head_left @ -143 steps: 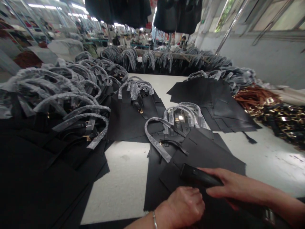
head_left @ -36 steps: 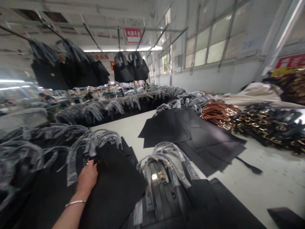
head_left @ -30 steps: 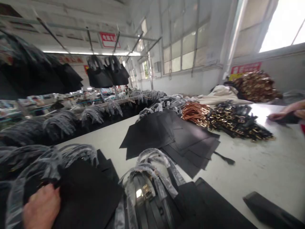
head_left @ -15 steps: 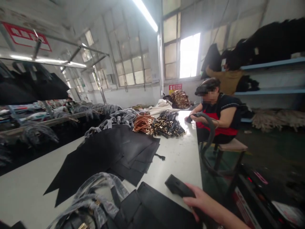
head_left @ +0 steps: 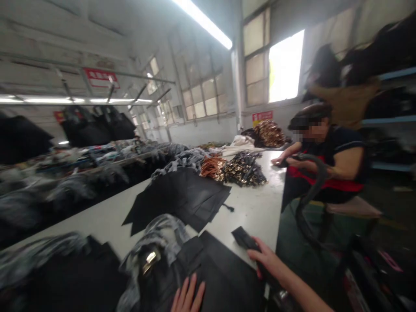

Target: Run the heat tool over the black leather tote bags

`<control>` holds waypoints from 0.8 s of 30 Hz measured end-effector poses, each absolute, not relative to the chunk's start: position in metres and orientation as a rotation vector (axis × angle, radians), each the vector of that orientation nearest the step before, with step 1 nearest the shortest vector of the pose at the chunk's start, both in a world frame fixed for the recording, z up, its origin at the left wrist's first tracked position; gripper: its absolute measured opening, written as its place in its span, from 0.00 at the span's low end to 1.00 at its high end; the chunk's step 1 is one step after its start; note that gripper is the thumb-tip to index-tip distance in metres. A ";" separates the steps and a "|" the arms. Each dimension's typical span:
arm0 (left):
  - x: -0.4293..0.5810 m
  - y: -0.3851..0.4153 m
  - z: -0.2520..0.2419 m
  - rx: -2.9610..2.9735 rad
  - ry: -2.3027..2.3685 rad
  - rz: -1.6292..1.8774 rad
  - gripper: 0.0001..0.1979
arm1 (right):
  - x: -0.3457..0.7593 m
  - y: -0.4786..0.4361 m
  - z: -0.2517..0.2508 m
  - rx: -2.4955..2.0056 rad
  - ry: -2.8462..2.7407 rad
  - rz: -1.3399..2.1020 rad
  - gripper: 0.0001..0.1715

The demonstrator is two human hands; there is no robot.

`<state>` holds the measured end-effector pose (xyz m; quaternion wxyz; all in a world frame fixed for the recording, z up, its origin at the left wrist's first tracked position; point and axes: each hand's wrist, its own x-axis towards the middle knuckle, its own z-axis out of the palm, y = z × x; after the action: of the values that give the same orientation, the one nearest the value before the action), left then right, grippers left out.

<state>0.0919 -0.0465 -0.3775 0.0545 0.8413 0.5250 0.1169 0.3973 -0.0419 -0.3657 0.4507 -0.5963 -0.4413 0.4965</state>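
Near the right edge of the counter (head_left: 255,208), a worker's right hand (head_left: 264,255) grips a black handheld tool (head_left: 244,239); the left hand (head_left: 186,299), slightly spread, rests on black bag panels (head_left: 224,271) at the near edge

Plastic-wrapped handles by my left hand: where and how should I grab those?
Probably at the far bend of the plastic-wrapped handles, from above: their loops arch away beyond the gold clasp, leaving an exposed curve to close around.
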 end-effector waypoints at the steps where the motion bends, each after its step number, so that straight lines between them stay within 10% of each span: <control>1: 0.089 -0.065 -0.378 2.537 1.582 0.298 0.26 | 0.398 -0.043 -0.367 -1.481 -1.111 1.235 0.39; 24: 0.139 -0.163 -0.363 2.422 1.582 0.626 0.26 | 0.348 -0.054 -0.292 -1.515 -1.724 2.034 0.21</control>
<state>0.1390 -0.1635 -0.3630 0.0906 0.8150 0.5322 0.2106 0.3476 -0.0541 -0.2925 0.0374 -0.4936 -0.5619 0.6627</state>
